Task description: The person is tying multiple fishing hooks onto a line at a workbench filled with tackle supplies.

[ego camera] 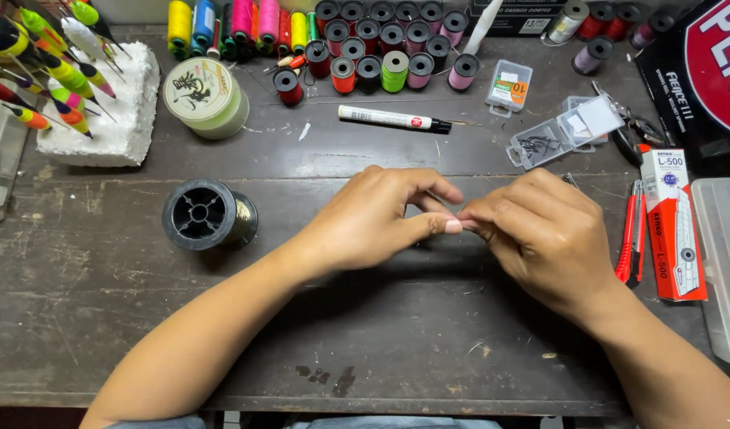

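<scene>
Fingertips of both hands are meeting at the centre of the frame, pinching something too small to make out. Left hand (373,222) is pressing thumb against forefinger, its grip closed; right hand (540,238) is curling its fingers in a closed grip too. Both are hovering over the dark tabletop (381,349). A black spool (208,214) is lying left of them, a white marker (393,119) above, a red cutter (631,234) at right.
</scene>
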